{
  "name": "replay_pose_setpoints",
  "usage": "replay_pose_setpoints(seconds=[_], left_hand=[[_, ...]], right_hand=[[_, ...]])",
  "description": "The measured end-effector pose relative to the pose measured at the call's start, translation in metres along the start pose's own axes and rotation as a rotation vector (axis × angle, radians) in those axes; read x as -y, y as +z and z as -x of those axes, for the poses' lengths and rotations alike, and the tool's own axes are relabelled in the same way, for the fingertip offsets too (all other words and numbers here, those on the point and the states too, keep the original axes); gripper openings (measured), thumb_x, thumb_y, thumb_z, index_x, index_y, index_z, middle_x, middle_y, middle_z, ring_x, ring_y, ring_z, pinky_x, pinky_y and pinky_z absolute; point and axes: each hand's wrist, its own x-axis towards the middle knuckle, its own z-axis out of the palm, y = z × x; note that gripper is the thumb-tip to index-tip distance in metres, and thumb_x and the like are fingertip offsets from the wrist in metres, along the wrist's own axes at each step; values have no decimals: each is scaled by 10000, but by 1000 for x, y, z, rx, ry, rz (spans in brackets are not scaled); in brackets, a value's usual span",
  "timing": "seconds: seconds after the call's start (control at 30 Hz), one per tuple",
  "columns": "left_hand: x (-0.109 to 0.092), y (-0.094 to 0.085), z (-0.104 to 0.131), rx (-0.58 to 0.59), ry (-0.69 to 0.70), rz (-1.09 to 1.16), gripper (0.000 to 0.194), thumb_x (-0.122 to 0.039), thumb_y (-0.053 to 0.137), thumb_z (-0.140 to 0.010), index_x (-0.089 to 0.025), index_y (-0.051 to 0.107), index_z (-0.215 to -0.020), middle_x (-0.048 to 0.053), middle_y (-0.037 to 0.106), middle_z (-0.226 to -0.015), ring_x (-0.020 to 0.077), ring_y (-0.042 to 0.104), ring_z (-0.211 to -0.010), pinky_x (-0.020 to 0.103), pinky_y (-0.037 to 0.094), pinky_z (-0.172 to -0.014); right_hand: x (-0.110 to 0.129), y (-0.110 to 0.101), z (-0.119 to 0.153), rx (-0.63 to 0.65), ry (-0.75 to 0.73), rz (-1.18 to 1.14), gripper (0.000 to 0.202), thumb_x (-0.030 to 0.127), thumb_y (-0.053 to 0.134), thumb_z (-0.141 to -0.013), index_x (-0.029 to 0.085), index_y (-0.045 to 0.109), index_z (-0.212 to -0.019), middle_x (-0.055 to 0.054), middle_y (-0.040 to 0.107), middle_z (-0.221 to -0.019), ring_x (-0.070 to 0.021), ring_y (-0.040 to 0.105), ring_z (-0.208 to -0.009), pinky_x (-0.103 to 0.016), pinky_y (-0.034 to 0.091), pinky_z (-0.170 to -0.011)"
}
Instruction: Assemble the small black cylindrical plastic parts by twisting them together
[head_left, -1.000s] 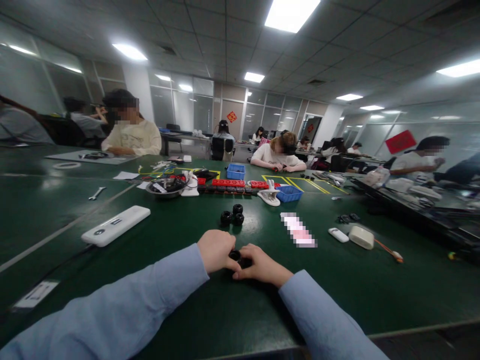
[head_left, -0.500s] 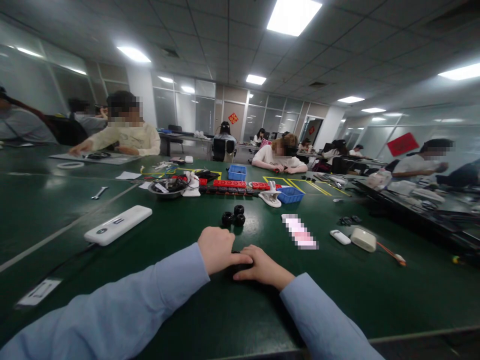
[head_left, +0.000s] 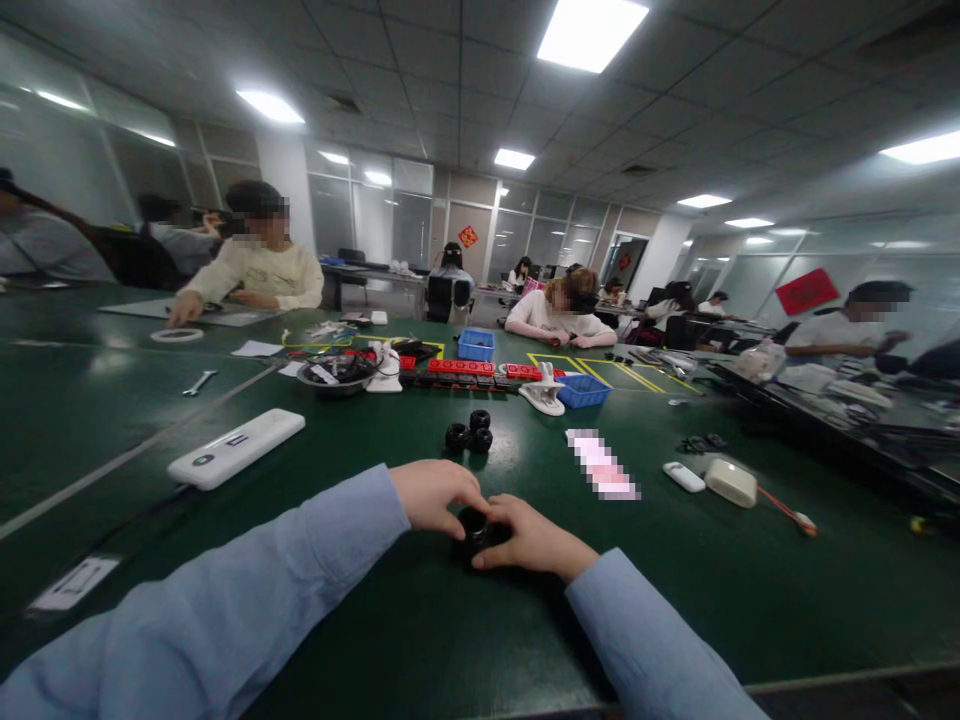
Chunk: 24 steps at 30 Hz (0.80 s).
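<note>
Both my hands rest on the green table (head_left: 420,620) close to its near edge, in light blue sleeves. My left hand (head_left: 433,495) and my right hand (head_left: 529,540) meet around a small black wheel (head_left: 474,524), fingers pinching it from both sides. Most of the wheel is hidden by my fingers. A little farther out lie three more black wheels (head_left: 469,431) in a cluster, apart from my hands.
A white power strip (head_left: 236,448) lies to the left, a wrench (head_left: 196,381) beyond it. A blurred pink card (head_left: 602,464), a small white remote (head_left: 683,476) and a cream box (head_left: 730,482) lie to the right. Red parts (head_left: 459,367), blue bins (head_left: 579,389) and a metal bowl (head_left: 330,377) stand farther back. Several people sit around.
My left hand has opened from a fist over the wheel, so the black wheel shows between my fingers again. A person at far left reached an arm out over the table.
</note>
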Motion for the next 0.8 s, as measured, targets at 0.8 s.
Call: replay_pose_setpoints(seconds=[0.8], left_hand=[[-14,1,-1,-59,-224,-86,359,-384,694,-670,-270,657,-1009,5,634,-886,178,590,-787,237,423,-629]], right_hand=[[-2,2,0,-16,-10,12,385,422,746,-624,221,678,-945,-21,600,-889,-204,538,-856,-293,400,-737]])
